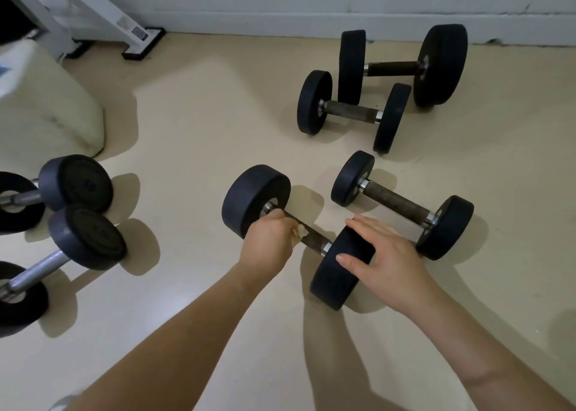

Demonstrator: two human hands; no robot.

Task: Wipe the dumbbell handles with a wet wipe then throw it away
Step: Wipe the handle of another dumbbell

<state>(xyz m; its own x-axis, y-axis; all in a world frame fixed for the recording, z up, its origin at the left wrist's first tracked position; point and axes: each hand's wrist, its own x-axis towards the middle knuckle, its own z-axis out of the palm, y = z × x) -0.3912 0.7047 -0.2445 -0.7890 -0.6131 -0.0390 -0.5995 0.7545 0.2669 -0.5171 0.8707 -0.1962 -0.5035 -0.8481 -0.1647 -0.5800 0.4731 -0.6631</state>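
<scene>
A black dumbbell [254,197] lies on the beige floor in front of me, its dark rusty handle [314,239] running down to the right. My left hand [268,239] is curled round the handle near the far weight, and a crumpled wet wipe [299,232] pokes out from under its fingers. My right hand [383,255] lies flat with straight fingers on top of the near weight [336,281], thumb on its inner side.
Three more black dumbbells lie to the right and behind: one close by [396,200], a second [352,111] and a larger one [396,68] near the wall. Two chrome-handled dumbbells [59,248] lie at the left, beside a cream cushion [46,105] and a white frame [103,15].
</scene>
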